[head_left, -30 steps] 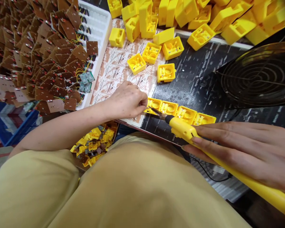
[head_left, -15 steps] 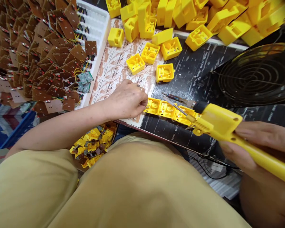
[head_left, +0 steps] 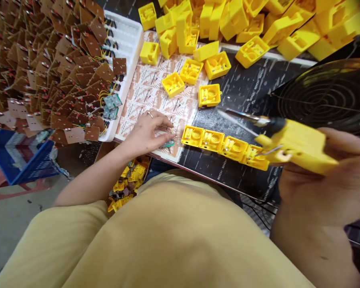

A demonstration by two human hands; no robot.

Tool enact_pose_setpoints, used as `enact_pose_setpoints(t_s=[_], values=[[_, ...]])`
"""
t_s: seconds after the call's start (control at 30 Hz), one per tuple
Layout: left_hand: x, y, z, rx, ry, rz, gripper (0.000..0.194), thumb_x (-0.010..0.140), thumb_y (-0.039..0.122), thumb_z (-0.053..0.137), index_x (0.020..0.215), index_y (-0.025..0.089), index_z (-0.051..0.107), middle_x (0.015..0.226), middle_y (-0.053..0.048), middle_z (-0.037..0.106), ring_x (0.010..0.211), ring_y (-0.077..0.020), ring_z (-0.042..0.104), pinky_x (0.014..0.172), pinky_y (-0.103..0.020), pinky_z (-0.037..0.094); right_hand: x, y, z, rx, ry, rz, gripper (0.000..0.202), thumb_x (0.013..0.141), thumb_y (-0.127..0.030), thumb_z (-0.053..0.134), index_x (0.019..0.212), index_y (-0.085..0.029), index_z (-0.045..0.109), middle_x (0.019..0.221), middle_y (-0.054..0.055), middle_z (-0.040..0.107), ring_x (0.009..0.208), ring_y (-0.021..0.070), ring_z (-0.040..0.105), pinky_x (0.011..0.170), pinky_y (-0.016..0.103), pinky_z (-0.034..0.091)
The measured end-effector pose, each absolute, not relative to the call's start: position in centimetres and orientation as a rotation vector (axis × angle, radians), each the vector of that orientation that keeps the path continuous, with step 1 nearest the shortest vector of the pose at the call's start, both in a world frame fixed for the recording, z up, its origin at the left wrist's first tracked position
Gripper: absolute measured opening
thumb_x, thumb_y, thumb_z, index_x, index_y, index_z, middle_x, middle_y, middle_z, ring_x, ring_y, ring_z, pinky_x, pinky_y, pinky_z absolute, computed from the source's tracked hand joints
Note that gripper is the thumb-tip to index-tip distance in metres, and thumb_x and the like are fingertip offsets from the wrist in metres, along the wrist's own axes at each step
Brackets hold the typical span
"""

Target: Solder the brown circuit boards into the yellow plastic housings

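**Q:** Near the right edge of the view, what does the person's right hand hold?

**A:** It is wrapped around a yellow plastic soldering iron with a thin metal tip. The tool's long axis lies nearly level across the view. Its tip points left and slightly away from the person, raised above the black printed mat.

**Q:** What lies beneath that tip?

**A:** A row of four open yellow plastic housings, set edge to edge. The row runs left to right along the near edge of the bench and slopes a little toward the person at its right end. The tip is clear of the row.

**Q:** And the left hand?

**A:** It rests flat with fingers spread on a sheet of brown patterned paper, just left of the row. The fingertips touch a small green part; I cannot tell whether they grip it.

**Q:** How much room is there?

**A:** Bare mat lies open between the row and the loose yellow housings farther back. A heap of brown circuit boards crowds the left side, and a black wire fan guard the right.
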State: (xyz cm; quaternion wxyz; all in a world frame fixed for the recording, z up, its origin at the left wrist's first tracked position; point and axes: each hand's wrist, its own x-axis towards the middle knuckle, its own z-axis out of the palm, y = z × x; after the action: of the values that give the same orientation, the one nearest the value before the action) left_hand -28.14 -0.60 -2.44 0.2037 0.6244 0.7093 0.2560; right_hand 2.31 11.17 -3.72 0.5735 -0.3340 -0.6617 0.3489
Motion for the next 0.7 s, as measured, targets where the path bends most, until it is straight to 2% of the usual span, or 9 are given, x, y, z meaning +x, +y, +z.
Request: enact_pose_setpoints(t_s=[0.07, 0.13, 0.27, 0.4, 0.53, 0.7], values=[[-27.5, -0.7, -3.2, 1.726, 1.979, 0.836, 0.020, 0.088, 0.036, 0.065, 0.092, 0.019, 0.074, 0.101, -0.007, 0.073, 0.096, -0.0218, 0.067, 0.092, -0.040, 0.050, 1.5, 10.2, -3.1, -0.741, -1.535, 0.747, 0.026, 0.087, -0.039, 0.076, 0.108, -0.024, 0.078, 0.075, -0.001, 0.065, 0.061, 0.0076, 0.057, 0.056, 0.020, 0.046], [-26.8, -0.5, -3.7, 1.737, 1.959, 0.907, 0.017, 0.088, 0.035, 0.067, 0.087, 0.021, 0.075, 0.100, -0.005, 0.075, 0.099, -0.0217, 0.067, 0.098, -0.042, 0.048, 1.1, 9.4, -2.6, -0.740, -1.614, 0.758, 0.035, 0.079, -0.029, 0.083, 0.113, -0.023, 0.076, 0.079, 0.001, 0.071, 0.059, 0.0092, 0.061, 0.051, 0.019, 0.049], [-26.5, -0.6, -4.1, 1.788, 1.915, 0.933, 0.014, 0.090, 0.035, 0.066, 0.090, 0.025, 0.077, 0.102, -0.002, 0.077, 0.105, -0.0215, 0.065, 0.101, -0.043, 0.046, 1.3, 8.5, -2.0, -0.764, -1.678, 0.750, 0.038, 0.077, -0.024, 0.084, 0.114, -0.024, 0.075, 0.089, 0.004, 0.076, 0.062, 0.0124, 0.068, 0.052, 0.020, 0.055], [-26.4, -1.5, -4.0, 1.885, 2.027, 0.959, 0.019, 0.091, 0.034, 0.059, 0.096, 0.025, 0.075, 0.105, -0.004, 0.076, 0.105, -0.0221, 0.064, 0.100, -0.045, 0.046, 1.6, 8.4, -2.0, -0.778, -1.671, 0.762, 0.035, 0.079, -0.021, 0.081, 0.114, -0.024, 0.075, 0.087, 0.003, 0.076, 0.063, 0.0108, 0.067, 0.054, 0.018, 0.055], [-25.3, -1.7, -3.7, 1.973, 2.181, 0.787, 0.024, 0.094, 0.045, 0.059, 0.091, 0.027, 0.074, 0.099, -0.003, 0.077, 0.104, -0.0241, 0.063, 0.101, -0.050, 0.041, 1.3, 8.5, -2.2, -0.779, -1.683, 0.804, 0.040, 0.076, -0.015, 0.082, 0.114, -0.025, 0.076, 0.081, 0.002, 0.075, 0.059, 0.0111, 0.067, 0.055, 0.019, 0.055], [-25.6, -1.0, -3.0, 1.719, 2.123, 0.862, 0.023, 0.097, 0.040, 0.059, 0.087, 0.027, 0.075, 0.093, 0.001, 0.079, 0.097, -0.0195, 0.067, 0.103, -0.046, 0.043, 1.3, 8.8, -2.8, -0.751, -1.626, 0.790, 0.037, 0.073, -0.014, 0.085, 0.108, -0.024, 0.077, 0.079, 0.003, 0.076, 0.056, 0.0124, 0.067, 0.053, 0.019, 0.056]])
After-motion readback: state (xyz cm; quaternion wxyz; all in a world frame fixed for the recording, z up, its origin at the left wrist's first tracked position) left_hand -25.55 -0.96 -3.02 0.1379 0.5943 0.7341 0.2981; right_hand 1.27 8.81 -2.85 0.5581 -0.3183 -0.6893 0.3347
